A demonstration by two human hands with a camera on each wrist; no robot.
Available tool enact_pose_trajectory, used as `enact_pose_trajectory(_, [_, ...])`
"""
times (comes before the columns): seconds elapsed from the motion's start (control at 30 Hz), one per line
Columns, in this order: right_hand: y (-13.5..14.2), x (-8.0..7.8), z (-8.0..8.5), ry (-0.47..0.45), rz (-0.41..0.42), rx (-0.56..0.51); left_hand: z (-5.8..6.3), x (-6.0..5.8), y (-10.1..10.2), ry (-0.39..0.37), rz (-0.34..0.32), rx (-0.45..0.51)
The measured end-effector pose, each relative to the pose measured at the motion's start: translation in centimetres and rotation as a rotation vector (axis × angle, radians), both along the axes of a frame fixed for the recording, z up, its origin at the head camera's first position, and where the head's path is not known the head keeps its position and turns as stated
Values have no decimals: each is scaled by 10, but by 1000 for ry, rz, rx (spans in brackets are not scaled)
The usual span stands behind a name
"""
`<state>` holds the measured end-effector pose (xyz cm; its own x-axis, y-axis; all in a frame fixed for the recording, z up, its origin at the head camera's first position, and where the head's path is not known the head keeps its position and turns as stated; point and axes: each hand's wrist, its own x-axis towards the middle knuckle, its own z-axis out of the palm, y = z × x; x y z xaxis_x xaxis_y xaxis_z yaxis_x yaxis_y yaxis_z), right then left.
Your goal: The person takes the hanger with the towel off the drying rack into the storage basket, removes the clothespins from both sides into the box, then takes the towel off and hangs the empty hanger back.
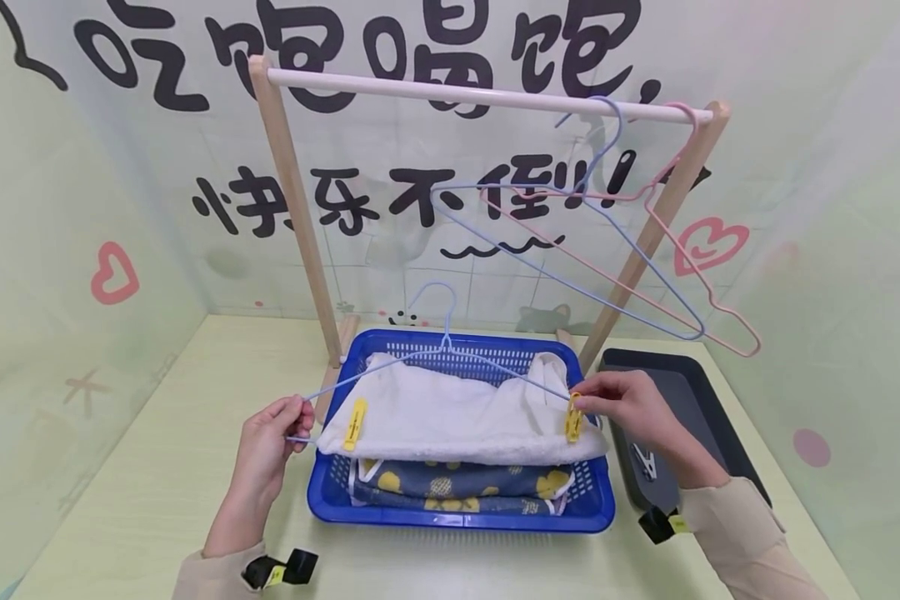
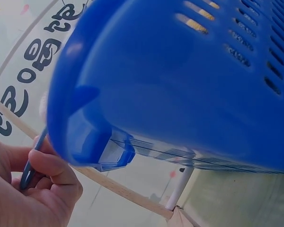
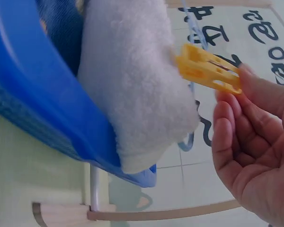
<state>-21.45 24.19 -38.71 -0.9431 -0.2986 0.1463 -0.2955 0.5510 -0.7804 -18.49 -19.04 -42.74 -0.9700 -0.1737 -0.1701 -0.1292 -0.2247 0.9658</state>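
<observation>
My left hand (image 1: 268,437) grips the left end of a light blue hanger (image 1: 446,342), near the basket's rim in the left wrist view. Draped over the hanger's lower bar is a white fluffy towel (image 1: 450,408). One yellow clothespin (image 1: 355,425) sits on the towel's left part. At its right part, my right hand (image 1: 636,407) pinches a second yellow clothespin (image 3: 208,70) between thumb and fingers, its front end at the towel's edge. Towel and hanger lie over a blue plastic basket (image 1: 461,522).
Folded dark blue cloth (image 1: 487,481) with a yellow pattern lies in the basket. Behind stands a wooden rack with a white rail (image 1: 420,89), where a blue hanger (image 1: 547,273) and a pink hanger (image 1: 708,279) hang at right. A dark tray (image 1: 690,367) holds a pale clothespin (image 1: 644,461).
</observation>
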Motion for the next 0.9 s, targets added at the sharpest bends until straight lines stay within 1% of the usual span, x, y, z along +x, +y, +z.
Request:
enact_pose_trajectory(0.1, [5,0,0,27,-43,-93,-1,0,0,-4,0,-4])
enact_pose_trajectory(0.17, [11,-1,0,35,-85,-134,-1,0,0,-6,0,-6])
enact_pose_trajectory(0.27, [24,-4,0,24,-183,-113,-1,0,0,-8,2,-5])
enact_pose_trajectory(0.4, [46,-11,-7,-36,-323,-23,-1,0,0,-11,4,-3])
enact_pose_trajectory(0.5, [62,-16,-15,-81,-396,56,0,0,0,-12,3,-4])
enact_pose_trajectory(0.73, [85,-24,-33,-117,-477,247,0,-1,0,2,-7,2])
enact_pose_trajectory(0.8, [90,-28,-38,-132,-495,285,0,-1,0,6,-8,3])
enact_pose_trajectory(0.9, [98,-33,-46,-151,-500,326,0,-1,0,4,-10,3])
